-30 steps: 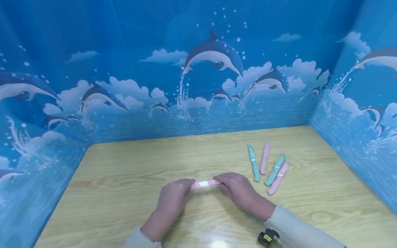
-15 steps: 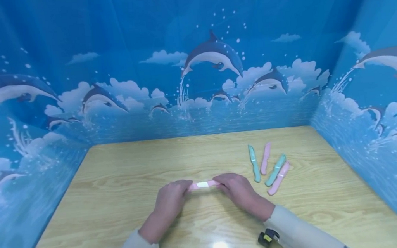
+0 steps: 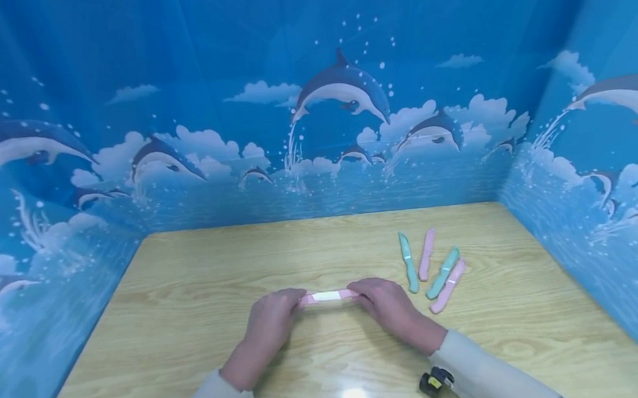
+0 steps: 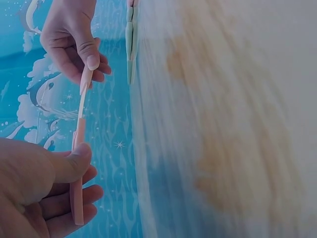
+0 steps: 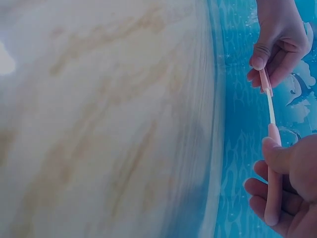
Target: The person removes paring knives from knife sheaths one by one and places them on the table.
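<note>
A small pink paring knife with a pale blade [image 3: 326,296] is stretched level between both hands above the table, its sheath partly off. My left hand [image 3: 270,323] pinches the pink sheath [image 4: 77,198] between thumb and fingers. The pink handle [image 5: 274,193] lies in my right hand [image 3: 388,309], thumb on top and fingers curled beneath. A length of bare blade shows between the two pink parts. The fingers hide both outer ends in the head view.
Right of the hands lie a teal knife [image 3: 408,262], a pink knife [image 3: 427,255], another teal knife [image 3: 443,273] and another pink knife [image 3: 448,286]. A dolphin-print curtain [image 3: 318,186] borders the wood-grain table [image 3: 217,257].
My hands have drawn slightly apart, left hand leftward and right hand a little rightward. More of the pale blade shows between sheath and handle. The other knives stay put.
</note>
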